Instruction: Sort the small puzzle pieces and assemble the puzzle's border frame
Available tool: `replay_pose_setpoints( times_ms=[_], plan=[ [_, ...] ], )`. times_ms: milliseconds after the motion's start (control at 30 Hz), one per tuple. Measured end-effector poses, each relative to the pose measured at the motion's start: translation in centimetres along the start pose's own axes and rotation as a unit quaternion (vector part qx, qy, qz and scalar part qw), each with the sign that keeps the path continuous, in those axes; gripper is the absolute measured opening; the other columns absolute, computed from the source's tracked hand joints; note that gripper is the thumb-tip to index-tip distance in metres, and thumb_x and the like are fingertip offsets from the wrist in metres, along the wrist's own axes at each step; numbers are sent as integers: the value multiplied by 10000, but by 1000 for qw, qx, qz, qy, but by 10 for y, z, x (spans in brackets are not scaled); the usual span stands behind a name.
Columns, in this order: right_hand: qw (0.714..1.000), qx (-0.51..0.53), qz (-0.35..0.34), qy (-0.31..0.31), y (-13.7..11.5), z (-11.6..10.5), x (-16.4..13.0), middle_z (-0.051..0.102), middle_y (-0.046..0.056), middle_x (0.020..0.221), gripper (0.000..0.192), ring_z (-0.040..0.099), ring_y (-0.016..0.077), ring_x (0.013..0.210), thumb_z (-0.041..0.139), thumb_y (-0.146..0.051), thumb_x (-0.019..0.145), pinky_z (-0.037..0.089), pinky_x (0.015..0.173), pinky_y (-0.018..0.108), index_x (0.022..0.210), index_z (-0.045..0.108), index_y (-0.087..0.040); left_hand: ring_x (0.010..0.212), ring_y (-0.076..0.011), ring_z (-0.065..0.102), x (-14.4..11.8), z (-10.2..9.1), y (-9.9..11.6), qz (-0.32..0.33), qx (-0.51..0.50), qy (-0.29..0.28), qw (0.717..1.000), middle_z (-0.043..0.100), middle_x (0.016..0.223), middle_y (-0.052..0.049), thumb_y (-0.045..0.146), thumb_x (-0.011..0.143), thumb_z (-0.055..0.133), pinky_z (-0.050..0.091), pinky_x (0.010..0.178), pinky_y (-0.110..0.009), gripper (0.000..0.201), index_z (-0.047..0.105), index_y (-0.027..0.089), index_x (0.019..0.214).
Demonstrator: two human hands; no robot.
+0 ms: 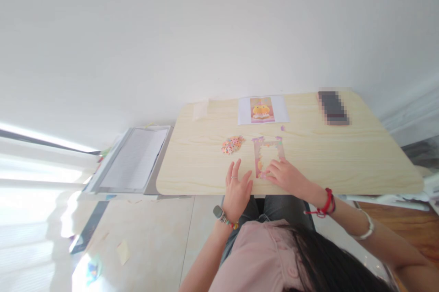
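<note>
A partly joined jigsaw puzzle frame point(256, 157), mostly pink and purple along its edges, lies on the table with its middle open to the wood. My right hand point(287, 177) rests over its lower right part, fingers bent and close together at the bottom edge; whatever is under the fingertips is hidden. Just left of the puzzle, my left hand point(238, 193) lies at the table's front edge with its fingers apart and nothing in them. Beyond it sits a pile of loose puzzle pieces point(232, 145). One purple puzzle piece point(282, 128) lies alone above the frame.
At the back of the wooden table point(343, 159) lies a paper with a printed yellow character picture point(262, 110). A dark phone point(333, 108) is at the back right, and a clear plastic sheet point(200, 110) at the back left. Lined paper point(135, 157) lies on a lower surface leftward.
</note>
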State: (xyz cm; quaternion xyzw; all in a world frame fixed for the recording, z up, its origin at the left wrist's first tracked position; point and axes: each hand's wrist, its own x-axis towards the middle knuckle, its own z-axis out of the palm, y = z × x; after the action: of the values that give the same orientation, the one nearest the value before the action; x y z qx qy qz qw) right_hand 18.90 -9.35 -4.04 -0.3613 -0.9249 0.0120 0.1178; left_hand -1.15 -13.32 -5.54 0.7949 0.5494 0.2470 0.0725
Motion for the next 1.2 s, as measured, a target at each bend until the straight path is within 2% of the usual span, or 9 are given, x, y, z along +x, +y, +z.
replay_pose_setpoints(
  times_ms=[100, 200, 333, 767, 1200],
  plan=[
    [1000, -18, 21, -7, -20, 7, -7, 602, 36, 757, 205, 529, 164, 757, 415, -216, 904, 355, 742, 342, 801, 584, -166, 1326, -304, 180, -7, 0, 3, 19, -10, -7, 1000, 273, 1384, -106, 126, 836, 478, 399, 979, -494, 257, 566, 206, 1064],
    [999, -6, 37, -4, -26, 10, -5, 600, 33, 774, 169, 532, 156, 739, 439, -215, 894, 351, 694, 324, 820, 581, -163, 1325, -299, 189, -12, 1, 7, 27, -18, -10, 999, 305, 1364, -97, 117, 837, 470, 409, 970, -500, 275, 557, 220, 1077],
    [999, 4, 41, 6, -27, 10, 2, 599, 43, 801, 136, 535, 160, 745, 464, -214, 882, 341, 668, 320, 856, 586, -159, 1326, -293, 188, -16, 2, 11, 29, -21, -18, 999, 311, 1353, -89, 109, 840, 455, 410, 974, -494, 316, 543, 240, 1114],
    [999, -13, 34, 3, -28, 7, 5, 605, 47, 782, 147, 530, 166, 731, 473, -186, 872, 327, 661, 319, 800, 597, -156, 1323, -291, 193, -18, 5, 13, 19, -11, -29, 999, 298, 1355, -89, 104, 839, 448, 399, 984, -488, 330, 553, 249, 1117],
    [999, -14, 32, -26, -27, 3, 5, 605, 48, 799, 131, 536, 167, 767, 474, -175, 875, 319, 657, 321, 838, 598, -155, 1314, -297, 202, -18, 7, 13, 33, -13, -31, 999, 293, 1350, -103, 95, 840, 436, 394, 985, -483, 334, 547, 230, 1125]
  ],
)
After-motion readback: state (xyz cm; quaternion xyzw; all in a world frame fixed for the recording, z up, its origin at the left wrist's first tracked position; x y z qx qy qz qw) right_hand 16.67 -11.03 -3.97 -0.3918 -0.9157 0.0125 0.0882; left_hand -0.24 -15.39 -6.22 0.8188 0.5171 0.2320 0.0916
